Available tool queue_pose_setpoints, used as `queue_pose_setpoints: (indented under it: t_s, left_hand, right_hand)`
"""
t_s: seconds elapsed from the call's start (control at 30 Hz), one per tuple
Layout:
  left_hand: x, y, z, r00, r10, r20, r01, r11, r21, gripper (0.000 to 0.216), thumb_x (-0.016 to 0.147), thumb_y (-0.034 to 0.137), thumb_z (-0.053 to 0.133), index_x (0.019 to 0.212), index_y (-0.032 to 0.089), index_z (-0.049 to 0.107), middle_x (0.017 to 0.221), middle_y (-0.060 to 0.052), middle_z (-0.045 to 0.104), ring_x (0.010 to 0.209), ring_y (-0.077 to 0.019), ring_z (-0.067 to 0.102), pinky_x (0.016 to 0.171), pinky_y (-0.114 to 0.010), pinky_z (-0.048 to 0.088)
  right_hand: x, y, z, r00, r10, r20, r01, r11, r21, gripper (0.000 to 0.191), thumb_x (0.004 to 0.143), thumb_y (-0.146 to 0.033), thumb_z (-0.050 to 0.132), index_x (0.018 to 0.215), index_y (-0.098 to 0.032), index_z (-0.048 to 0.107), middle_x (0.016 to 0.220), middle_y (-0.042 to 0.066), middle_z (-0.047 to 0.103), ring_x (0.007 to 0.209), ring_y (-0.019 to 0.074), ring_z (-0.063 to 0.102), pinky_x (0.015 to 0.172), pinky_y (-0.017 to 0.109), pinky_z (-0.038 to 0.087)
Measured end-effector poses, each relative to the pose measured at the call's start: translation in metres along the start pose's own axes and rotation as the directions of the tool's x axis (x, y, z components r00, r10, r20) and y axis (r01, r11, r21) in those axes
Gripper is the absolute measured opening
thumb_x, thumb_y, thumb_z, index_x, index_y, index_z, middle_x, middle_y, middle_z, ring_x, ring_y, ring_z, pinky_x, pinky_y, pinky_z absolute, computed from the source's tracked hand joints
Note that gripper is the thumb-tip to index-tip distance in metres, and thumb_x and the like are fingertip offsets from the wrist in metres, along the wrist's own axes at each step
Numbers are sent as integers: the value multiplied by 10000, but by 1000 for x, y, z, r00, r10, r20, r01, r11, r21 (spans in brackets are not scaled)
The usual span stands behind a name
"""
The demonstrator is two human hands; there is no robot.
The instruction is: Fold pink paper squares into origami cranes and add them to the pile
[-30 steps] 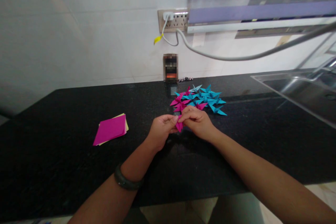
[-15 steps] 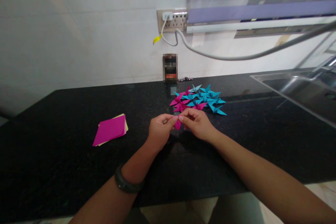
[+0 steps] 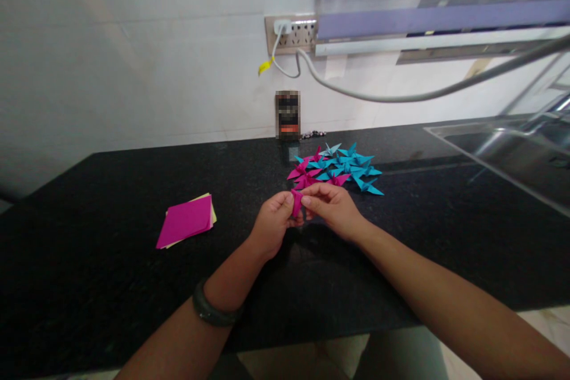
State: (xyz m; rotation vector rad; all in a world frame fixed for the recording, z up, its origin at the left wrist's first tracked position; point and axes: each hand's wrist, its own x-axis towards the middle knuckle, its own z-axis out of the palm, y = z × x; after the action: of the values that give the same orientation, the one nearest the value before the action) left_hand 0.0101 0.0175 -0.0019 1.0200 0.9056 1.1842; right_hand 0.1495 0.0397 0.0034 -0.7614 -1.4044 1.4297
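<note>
Between my two hands is a small folded piece of magenta origami paper [image 3: 296,204], held just above the dark counter. My left hand [image 3: 275,218] pinches its left side, thumb on top. From the right, my right hand [image 3: 332,208] grips the other edge between thumb and fingers. The paper's lower part and some fingertips are partly hidden. Just beyond my hands lies a group of folded paper cranes: several blue cranes [image 3: 347,167] and several magenta cranes [image 3: 307,179], with one pale crane [image 3: 330,149] at the back.
A stack of square paper [image 3: 187,221], magenta on top, lies on the black counter [image 3: 111,297] to the left. A phone-like dark object [image 3: 288,114] leans against the wall beside a beaded string [image 3: 314,134]. At right is a metal sink [image 3: 490,160]; a cable [image 3: 378,97] hangs above.
The magenta paper has turned between my fingers and shifted slightly left. My left thumb has moved to its upper left side. The cranes and paper stack stay put.
</note>
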Motion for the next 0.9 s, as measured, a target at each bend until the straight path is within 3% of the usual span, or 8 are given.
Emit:
queue_pose_setpoints:
  t_s: [0.27, 0.43, 0.57, 0.63, 0.73, 0.83, 0.9]
  left_hand:
    - [0, -1, -1, 1000, -4, -7, 4, 999, 37, 256, 762, 405, 555, 703, 156, 557, 595, 15, 545, 543, -91, 519, 542, -215, 446]
    - [2, -1, -2, 964, 243, -109, -194, 921, 337, 182, 716, 323, 612, 733, 143, 633, 665, -10, 611, 625, -119, 564, 618, -238, 466]
    - [1, 1, -2, 872, 443, -208, -301, 821, 486, 151, 687, 268, 646, 781, 150, 658, 744, -37, 638, 687, -141, 594, 650, -257, 485]
    - [0, 2, -3, 832, 538, -135, -371, 721, 586, 117, 720, 262, 617, 729, 159, 671, 751, -45, 639, 726, -148, 597, 687, -271, 486]
    - [0, 2, -4, 811, 584, -9, -421, 595, 685, 136, 741, 267, 600, 744, 173, 698, 852, -71, 652, 825, -171, 597, 773, -315, 473]
    - [1, 2, -6, 816, 577, 31, -404, 531, 745, 129, 693, 271, 654, 769, 180, 704, 951, -87, 634, 891, -196, 584, 790, -337, 471]
    - [1, 2, -6, 821, 569, 41, -402, 527, 749, 127, 686, 273, 661, 765, 182, 698, 901, -76, 637, 856, -188, 590, 747, -315, 483]
  right_hand:
    - [0, 0, -1, 1000, -13, -13, 12, 995, -99, 195, 706, -325, 634, 771, -144, 599, 587, -22, 576, 489, 73, 508, 496, 223, 432]
    - [-1, 1, -1, 984, -173, -41, 147, 923, -355, 64, 708, -229, 583, 723, -168, 576, 603, -17, 567, 519, 84, 498, 498, 214, 405]
    - [-3, 1, -1, 918, -394, -56, 272, 725, -633, 64, 723, -194, 558, 668, -170, 579, 643, 16, 582, 580, 110, 513, 541, 233, 398]
    - [-2, 1, -2, 885, -465, -37, 305, 638, -707, 95, 734, -186, 550, 644, -167, 574, 627, 22, 570, 570, 114, 503, 530, 234, 383]
    - [-1, 2, -3, 851, -524, -18, 326, 556, -765, 122, 743, -181, 542, 623, -168, 559, 600, 17, 549, 546, 111, 484, 506, 229, 365]
    - [-1, 3, -5, 850, -526, 23, 338, 510, -791, 112, 742, -170, 542, 631, -175, 561, 612, 17, 555, 559, 113, 489, 510, 228, 369]
    - [-1, 3, -6, 858, -510, 64, 359, 505, -785, 98, 751, -167, 538, 662, -178, 578, 639, 23, 574, 582, 118, 506, 526, 232, 385]
